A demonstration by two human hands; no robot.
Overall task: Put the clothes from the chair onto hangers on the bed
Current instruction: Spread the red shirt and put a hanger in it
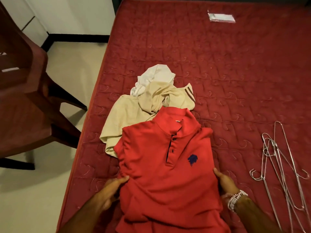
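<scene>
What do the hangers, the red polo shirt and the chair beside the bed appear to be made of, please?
The thin silvery wire hangers look like bare metal: slim, shiny rods. The red polo shirt seems matte knitted fabric, perhaps cotton, given its soft folds. The dark brown chair looks like glossy moulded plastic, though lacquered wood is possible.

On the bed [218, 64], the polo shirt [151, 165] overlaps other clothes [131, 115] behind; hangers [281, 174] right.

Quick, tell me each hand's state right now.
Left hand: holds the left side of the red polo shirt.
Right hand: holds the shirt's right side.
</scene>
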